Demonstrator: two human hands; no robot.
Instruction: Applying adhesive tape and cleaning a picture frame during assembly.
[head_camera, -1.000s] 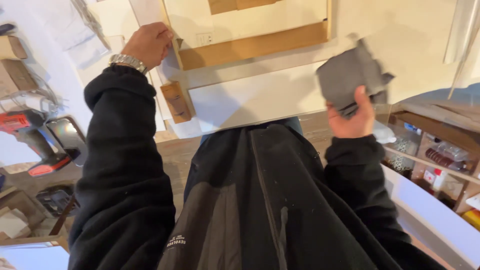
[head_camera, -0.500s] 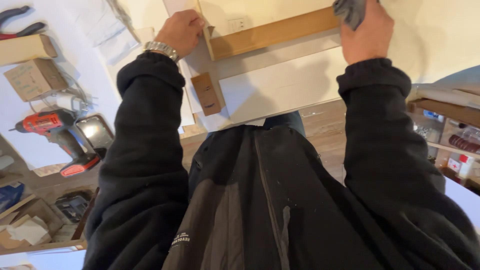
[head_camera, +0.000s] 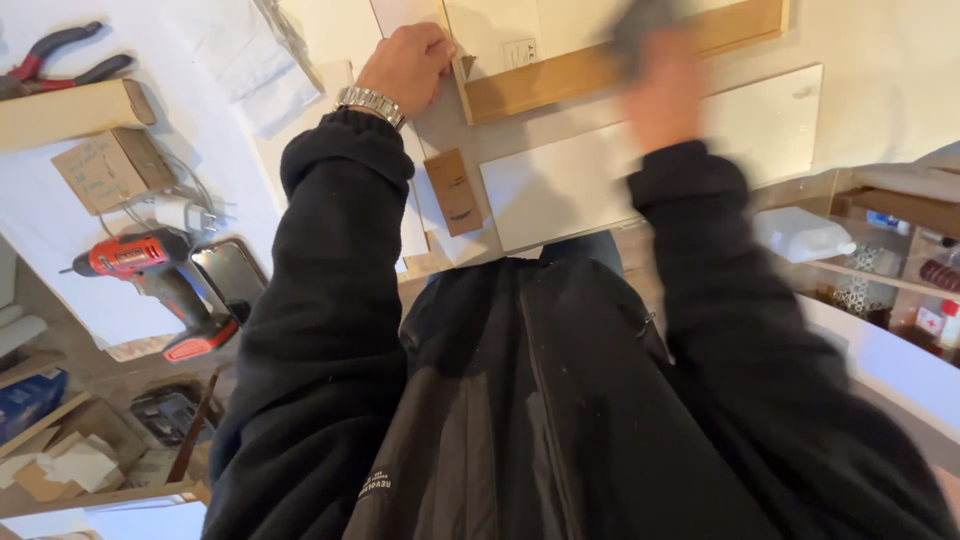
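Right hand (head_camera: 662, 95) is smearing into motion blur – grip unreadable, and the dark grey cloth (head_camera: 640, 22) above it is blurring too. Wooden frame (head_camera: 600, 62) is running off the top edge. Left hand (head_camera: 408, 65) fingertips are hiding behind the frame's corner.

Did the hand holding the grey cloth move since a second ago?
Yes. The right hand with the grey cloth went from below the wooden frame's right end, up and leftward onto the frame. It is blurred now. The left hand grips the frame's corner.
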